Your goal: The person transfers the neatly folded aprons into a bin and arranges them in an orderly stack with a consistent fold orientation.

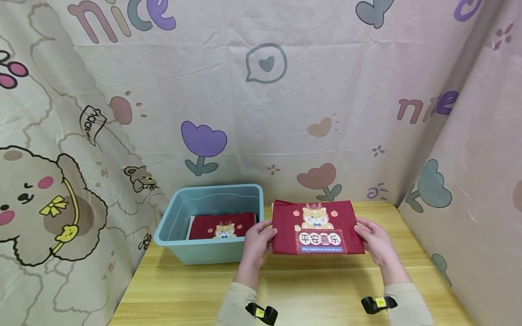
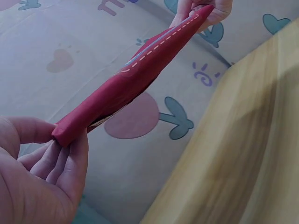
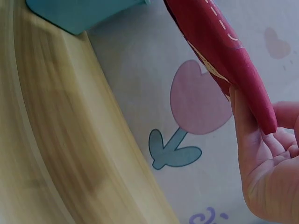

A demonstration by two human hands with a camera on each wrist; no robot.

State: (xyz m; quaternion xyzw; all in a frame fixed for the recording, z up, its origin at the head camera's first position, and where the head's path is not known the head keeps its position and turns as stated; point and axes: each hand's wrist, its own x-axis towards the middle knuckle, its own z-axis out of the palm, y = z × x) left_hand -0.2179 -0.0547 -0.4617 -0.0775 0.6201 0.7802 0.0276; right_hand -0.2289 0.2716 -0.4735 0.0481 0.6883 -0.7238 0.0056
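Note:
A flat, folded red cloth [image 1: 318, 226] with a cartoon animal, white Chinese characters and a blue strip printed on it is held up over the table. My left hand [image 1: 257, 242] pinches its left edge, thumb on the front and fingers behind. At the opposite edge my right hand [image 1: 375, 240] pinches it likewise. Both wrist views show the red cloth [image 2: 126, 84] edge-on, with layers at its underside; the left hand [image 2: 46, 172] and right hand [image 3: 271, 163] are each at an end. A similar folded red cloth [image 1: 204, 226] lies in the blue-green bin.
The blue-green plastic bin [image 1: 208, 253] stands on the wooden table [image 1: 183, 294], left of the held cloth. A printed curtain [image 1: 265, 113] hangs behind the table and along both sides. Each sleeve carries a black wrist strap [image 1: 261, 312].

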